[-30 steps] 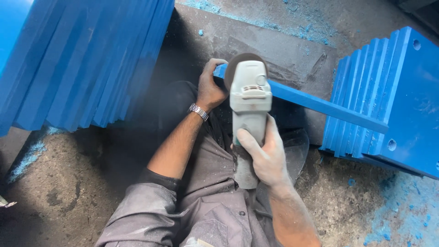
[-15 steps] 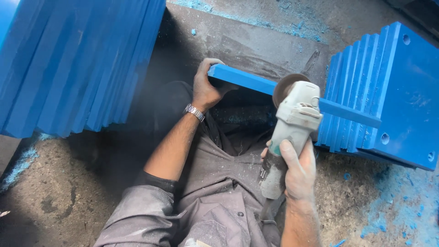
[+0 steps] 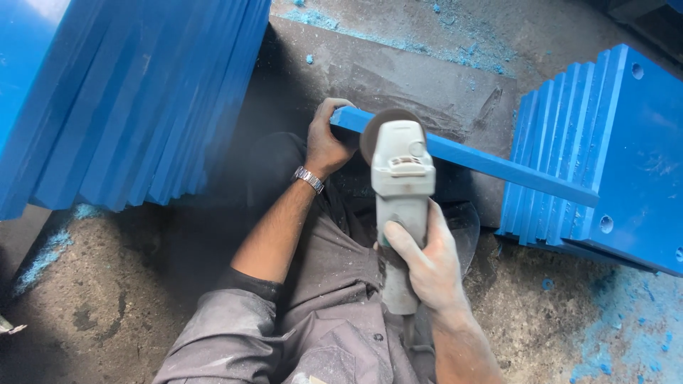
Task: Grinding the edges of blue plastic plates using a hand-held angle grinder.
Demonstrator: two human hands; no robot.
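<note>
A grey angle grinder (image 3: pixel 400 192) is gripped by the right hand (image 3: pixel 427 267), its disc pressed on a long blue plastic panel's (image 3: pixel 484 162) edge, whose near end is clamped by the left hand (image 3: pixel 326 142). Blue panels are stacked left (image 3: pixel 128 99) and right (image 3: pixel 605 149) on a dusty concrete floor (image 3: pixel 107 284), blue shavings scattered everywhere.

head cam | looks steeply down from above | close over lap and floor (image 3: pixel 107 299) | single view

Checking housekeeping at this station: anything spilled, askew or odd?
Yes: blue dust and chips lie scattered on the floor at lower right and along the top. The left hand grips the blue panel bare, right beside the angle grinder held in the right hand.
</note>
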